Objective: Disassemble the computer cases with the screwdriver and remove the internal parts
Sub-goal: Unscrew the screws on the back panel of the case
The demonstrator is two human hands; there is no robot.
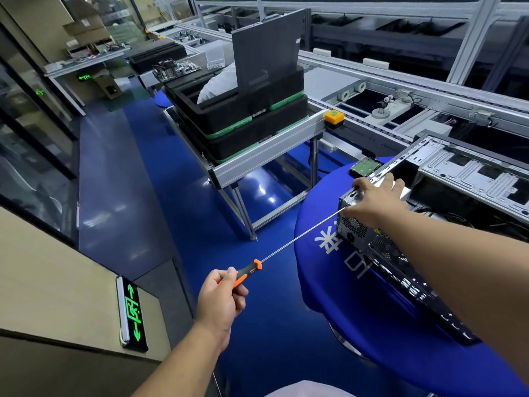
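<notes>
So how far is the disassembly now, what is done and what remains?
Done: the case lies open, side panel off, and one drive rests on the blue table. In hand: the left hand holds the screwdriver, tip at the rear corner; the right hand steadies the case. Left: cables and metal brackets remain inside.

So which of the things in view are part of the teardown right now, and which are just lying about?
In use:
- screwdriver, held by the left hand, tip at the case's rear corner
- computer case, open, on the blue table
- right hand, gripping the case's top rear edge

Lying about:
- hard drive on the table behind the case
- stacked black trays
- motherboard
- orange button box
</notes>
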